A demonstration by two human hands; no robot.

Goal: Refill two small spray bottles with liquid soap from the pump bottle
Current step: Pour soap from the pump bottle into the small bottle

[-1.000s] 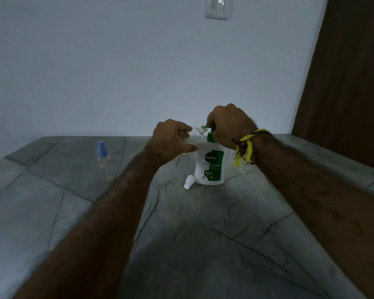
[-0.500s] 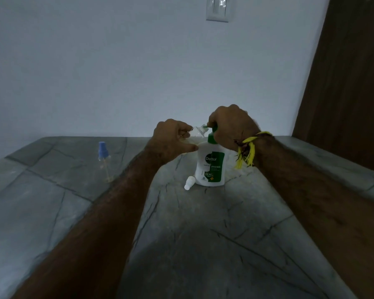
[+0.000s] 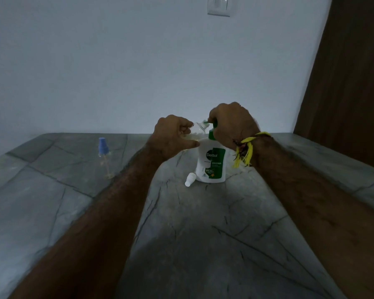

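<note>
Pump bottle (image 3: 211, 164) stands upright on stone counter (image 3: 181, 234), approx. centre, near back wall. R hand (image 3: 232, 124) sits on top of the green pump head (image 3: 212, 131), fingers curled over it, pressing or about to press; can't tell which. L hand (image 3: 174, 134) has fingers curled round a small clear spray bottle (image 3: 200, 127), tilted, open neck brought up against the pump spout. Its white cap (image 3: 190, 180) lies on the counter, touching or just beside the pump bottle base, L side.

Change vs 1 s ago: very little. Both hands in same pose, clear bottle at the spout as before, R hand maybe slightly lower on the pump head; shift too small to be sure. Reads as mid-dispense, slow strokes.

Fill level inside the held bottle: not visible, hand and dim light hide it.

2nd spray bottle (image 3: 104, 157), blue cap on, stands well apart to the L, looks near empty. So task approx. at 1st of 2 refills; 2nd not yet started.

Risk: narrow neck vs. spout, soap may run down outside.
</note>
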